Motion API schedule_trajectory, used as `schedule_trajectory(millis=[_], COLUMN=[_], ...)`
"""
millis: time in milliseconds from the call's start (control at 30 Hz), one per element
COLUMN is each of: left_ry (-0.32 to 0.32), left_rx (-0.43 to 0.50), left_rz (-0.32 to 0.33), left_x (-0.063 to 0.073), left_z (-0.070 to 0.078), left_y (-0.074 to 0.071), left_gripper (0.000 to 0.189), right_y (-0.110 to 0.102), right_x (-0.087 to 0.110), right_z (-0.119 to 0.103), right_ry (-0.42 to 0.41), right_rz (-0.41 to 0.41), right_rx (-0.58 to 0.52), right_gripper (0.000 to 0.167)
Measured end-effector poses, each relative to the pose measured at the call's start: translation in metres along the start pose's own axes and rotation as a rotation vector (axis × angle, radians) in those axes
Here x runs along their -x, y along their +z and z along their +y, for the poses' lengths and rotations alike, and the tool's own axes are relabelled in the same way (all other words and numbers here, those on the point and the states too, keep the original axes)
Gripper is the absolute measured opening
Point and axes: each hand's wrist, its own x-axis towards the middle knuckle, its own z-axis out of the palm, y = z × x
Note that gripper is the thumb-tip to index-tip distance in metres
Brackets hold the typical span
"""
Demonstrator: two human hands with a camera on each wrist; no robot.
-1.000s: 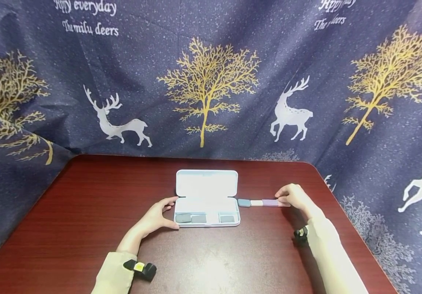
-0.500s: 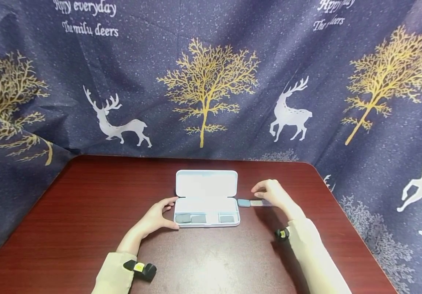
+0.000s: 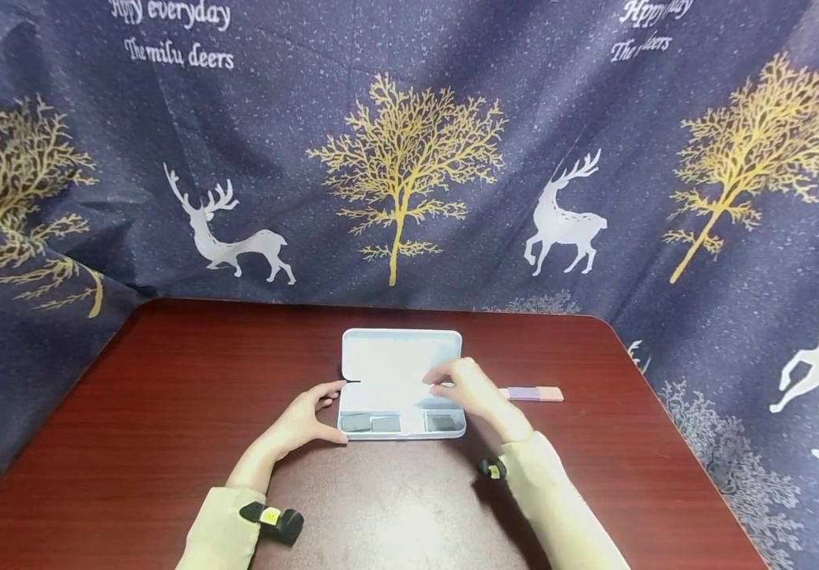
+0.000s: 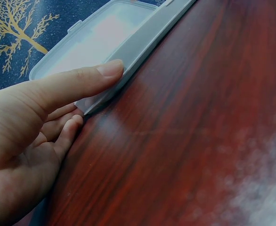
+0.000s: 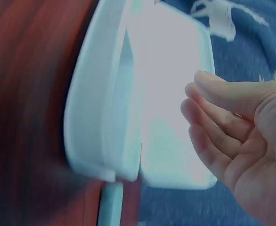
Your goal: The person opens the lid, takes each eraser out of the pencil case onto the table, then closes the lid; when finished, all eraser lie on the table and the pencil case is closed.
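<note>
A pale blue and white pencil case (image 3: 381, 397) lies with its lid (image 3: 381, 355) raised on the table. My left hand (image 3: 302, 423) holds the case's left end, thumb at the front edge and fingers at the rear. In the left wrist view, the thumb (image 4: 93, 81) lies along the case wall. My right hand (image 3: 477, 396) hovers over the case's right part. In the right wrist view, its fingers (image 5: 213, 127) are loosely bent with nothing visible between them. Grey inserts (image 3: 386, 424) show in the front compartments.
A row of small coloured blocks runs rightward from the case. A purple block (image 3: 523, 393) and a pink block (image 3: 550, 394) show; my right hand partly covers the row. A blue-green block (image 5: 110, 205) touches or nearly touches the case's end. A patterned cloth (image 3: 409, 198) hangs behind the table.
My right hand has moved left, from the pink end of the row, along the blocks, to above the pencil case. My left hand has stayed at the case's left end.
</note>
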Motion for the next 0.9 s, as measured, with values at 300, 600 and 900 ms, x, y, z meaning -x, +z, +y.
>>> schedule_trajectory(millis=[300, 600, 900], left_ry=[0.002, 0.01, 0.023], left_rx=[0.005, 0.012, 0.009], left_rz=[-0.003, -0.006, -0.011], left_x=[0.001, 0.002, 0.003], left_z=[0.001, 0.002, 0.003], left_y=[-0.001, -0.001, 0.0], left_gripper=[0.097, 0.096, 0.096], right_y=[0.031, 0.064, 0.08], right_x=[-0.017, -0.022, -0.023], right_z=[-0.044, -0.071, -0.082], right_ry=[-0.046, -0.063, -0.069], right_rz=[-0.106, -0.186, -0.197], right_rx=[0.007, 0.011, 0.112], right_gripper=[0.018, 0.023, 0.027])
